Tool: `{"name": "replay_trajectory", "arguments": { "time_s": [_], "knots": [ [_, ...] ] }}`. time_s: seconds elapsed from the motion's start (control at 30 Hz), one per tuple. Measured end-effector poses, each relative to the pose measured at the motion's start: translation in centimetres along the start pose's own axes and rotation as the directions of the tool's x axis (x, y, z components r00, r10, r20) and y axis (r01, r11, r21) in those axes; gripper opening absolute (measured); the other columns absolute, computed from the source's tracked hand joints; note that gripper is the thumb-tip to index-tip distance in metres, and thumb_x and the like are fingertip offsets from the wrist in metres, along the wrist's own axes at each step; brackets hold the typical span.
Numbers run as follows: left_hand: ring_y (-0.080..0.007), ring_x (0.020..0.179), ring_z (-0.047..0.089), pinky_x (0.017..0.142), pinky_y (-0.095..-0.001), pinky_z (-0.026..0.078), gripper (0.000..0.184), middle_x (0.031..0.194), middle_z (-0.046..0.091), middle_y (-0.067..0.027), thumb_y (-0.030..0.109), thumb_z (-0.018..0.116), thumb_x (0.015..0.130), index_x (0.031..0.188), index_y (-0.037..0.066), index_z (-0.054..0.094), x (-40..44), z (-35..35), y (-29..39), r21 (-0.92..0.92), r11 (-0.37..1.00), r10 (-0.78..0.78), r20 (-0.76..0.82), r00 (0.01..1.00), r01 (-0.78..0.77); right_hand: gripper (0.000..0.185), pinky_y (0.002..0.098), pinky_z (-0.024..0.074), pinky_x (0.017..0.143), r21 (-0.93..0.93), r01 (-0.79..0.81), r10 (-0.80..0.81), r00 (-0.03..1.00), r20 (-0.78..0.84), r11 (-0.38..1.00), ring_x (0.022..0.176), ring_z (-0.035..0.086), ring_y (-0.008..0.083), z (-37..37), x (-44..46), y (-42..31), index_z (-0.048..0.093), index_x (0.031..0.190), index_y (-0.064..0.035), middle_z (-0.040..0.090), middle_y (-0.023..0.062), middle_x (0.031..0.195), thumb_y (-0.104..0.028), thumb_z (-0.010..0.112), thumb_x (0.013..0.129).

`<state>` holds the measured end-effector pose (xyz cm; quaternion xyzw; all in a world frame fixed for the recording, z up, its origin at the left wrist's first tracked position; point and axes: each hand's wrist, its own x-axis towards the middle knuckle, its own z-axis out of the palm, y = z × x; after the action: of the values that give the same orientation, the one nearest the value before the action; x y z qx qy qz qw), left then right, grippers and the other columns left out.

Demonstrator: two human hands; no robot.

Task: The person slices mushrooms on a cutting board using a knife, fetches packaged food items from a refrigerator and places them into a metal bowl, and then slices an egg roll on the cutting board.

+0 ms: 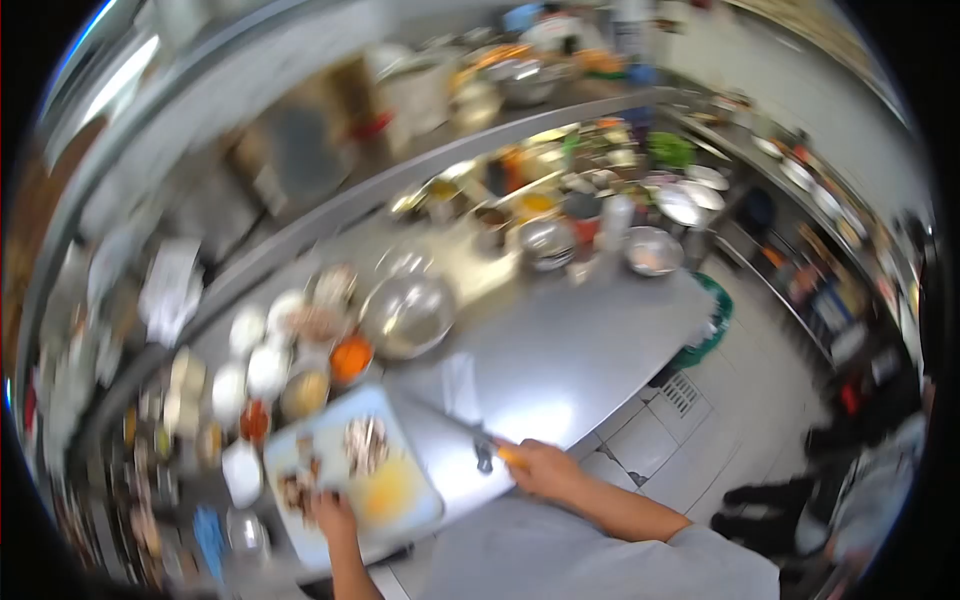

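My left hand (333, 515) is at the lower left of a pale blue cutting board (405, 425), its fingers closed at a pile of brown chopped food (296, 488); what they hold, if anything, is blurred. My right hand (540, 468) grips the orange handle of a knife (510, 455) just right of the board, over the steel counter. The knife's blade points up and left and is smeared by motion. Shredded pale food (367, 445) lies on the board's upper part, with a yellow stain below it.
Beyond the board stand a bowl of orange food (351, 357), white containers (268, 370) and a large steel bowl (408, 315). More bowls line the steel counter (530, 350) under a shelf. Another person (880, 500) stands at the lower right. A green bag (712, 325) hangs by the counter's far end.
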<state>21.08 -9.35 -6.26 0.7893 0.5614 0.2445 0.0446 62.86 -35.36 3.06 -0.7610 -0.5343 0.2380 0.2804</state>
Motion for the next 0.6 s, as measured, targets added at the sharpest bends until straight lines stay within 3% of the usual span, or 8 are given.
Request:
{"name": "replay_trajectory", "arguments": {
  "time_s": [0.1, 0.13, 0.17, 0.23, 0.37, 0.43, 0.53, 0.6],
  "knots": [
    [-0.0432, 0.106, 0.067, 0.095, -0.0540, 0.053, 0.042, 0.102, 0.073, -0.0233, 0.020, 0.084, 0.087, 0.120, -0.003, 0.072, 0.7, -0.9, 0.0, 0.022, 0.997, -0.078, 0.085, 0.993, 0.076, 0.062, 0.0531, 0.0587, 0.083, 0.083, 0.072, -0.075, 0.997, 0.031, 0.994, 0.091, 0.073, 0.0419, 1.3, 0.9, -1.7, 0.052, 0.163, -0.0215, 0.075, 0.0192, 0.102, -0.027, 0.068, 0.103],
    [-0.0382, 0.105, 0.071, 0.094, -0.0481, 0.056, 0.051, 0.108, 0.075, -0.0225, 0.014, 0.086, 0.084, 0.130, -0.003, 0.071, 1.2, -2.0, 1.8, -0.312, 0.898, -0.280, 0.136, 0.950, 0.309, 0.062, 0.0529, 0.0588, 0.084, 0.084, 0.124, -0.130, 0.989, 0.069, 0.989, 0.092, 0.074, 0.0418, 1.7, 1.2, -2.6, 0.051, 0.163, -0.0216, 0.076, 0.0194, 0.102, -0.027, 0.067, 0.104],
    [-0.0333, 0.104, 0.073, 0.093, -0.0420, 0.058, 0.061, 0.106, 0.076, -0.0197, 0.010, 0.088, 0.081, 0.137, -0.002, 0.069, 1.9, -2.8, 2.5, -0.293, 0.872, -0.336, 0.225, 0.915, 0.393, 0.061, 0.0527, 0.0589, 0.084, 0.086, 0.171, -0.179, 0.980, 0.090, 0.981, 0.093, 0.074, 0.0417, 2.4, 1.5, -3.6, 0.050, 0.164, -0.0218, 0.076, 0.0196, 0.103, -0.027, 0.067, 0.106],
    [-0.0328, 0.105, 0.072, 0.095, -0.0430, 0.058, 0.064, 0.112, 0.073, -0.0185, 0.010, 0.089, 0.081, 0.140, 0.000, 0.067, 1.6, -1.2, 0.8, -0.360, 0.923, -0.108, 0.106, 0.988, 0.139, 0.061, 0.0523, 0.0591, 0.085, 0.043, 0.205, -0.210, 0.952, 0.225, 0.978, 0.094, 0.074, 0.0414, 3.1, 1.9, -6.4, 0.048, 0.165, -0.0234, 0.076, 0.0199, 0.104, -0.027, 0.066, 0.107],
    [-0.0342, 0.108, 0.070, 0.098, -0.0457, 0.056, 0.062, 0.121, 0.069, -0.0180, 0.009, 0.088, 0.084, 0.141, 0.001, 0.065, 0.8, -2.2, 2.0, -0.478, 0.876, -0.043, 0.041, 0.998, 0.057, 0.063, 0.0525, 0.0598, 0.085, -0.099, 0.271, -0.209, 0.889, 0.408, 0.958, 0.096, 0.075, 0.0405, 4.7, 2.3, -9.0, 0.041, 0.169, -0.0299, 0.075, 0.0201, 0.107, -0.027, 0.062, 0.110],
    [-0.0360, 0.110, 0.068, 0.100, -0.0467, 0.055, 0.051, 0.128, 0.065, -0.0189, 0.009, 0.085, 0.088, 0.135, 0.002, 0.066, 0.1, -2.8, 2.3, -0.230, 0.973, -0.016, -0.164, 0.986, -0.022, 0.062, 0.0529, 0.0599, 0.085, -0.144, 0.272, -0.181, 0.873, 0.452, 0.952, 0.095, 0.075, 0.0405, 5.1, 2.5, -10.1, 0.040, 0.169, -0.0317, 0.074, 0.0195, 0.108, -0.028, 0.061, 0.110],
    [-0.0378, 0.112, 0.067, 0.101, -0.0460, 0.054, 0.033, 0.124, 0.067, -0.0169, 0.008, 0.081, 0.092, 0.122, 0.003, 0.069, -0.3, -0.8, 0.2, -0.439, 0.889, -0.151, -0.007, 0.988, 0.133, 0.062, 0.0538, 0.0601, 0.085, -0.214, 0.281, -0.142, 0.853, 0.502, 0.936, 0.094, 0.075, 0.0403, 6.5, 2.8, -11.4, 0.039, 0.169, -0.0346, 0.073, 0.0189, 0.107, -0.028, 0.059, 0.111],
    [-0.0384, 0.112, 0.066, 0.100, -0.0467, 0.054, 0.025, 0.123, 0.068, -0.0157, 0.008, 0.079, 0.094, 0.117, 0.003, 0.069, -0.2, 0.0, -1.0, -0.417, 0.906, -0.090, -0.010, 0.996, 0.078, 0.062, 0.0544, 0.0601, 0.085, -0.248, 0.290, -0.128, 0.849, 0.513, 0.924, 0.093, 0.074, 0.0402, 7.6, 2.9, -11.9, 0.038, 0.170, -0.0358, 0.073, 0.0188, 0.106, -0.029, 0.057, 0.112]
  ]
}}
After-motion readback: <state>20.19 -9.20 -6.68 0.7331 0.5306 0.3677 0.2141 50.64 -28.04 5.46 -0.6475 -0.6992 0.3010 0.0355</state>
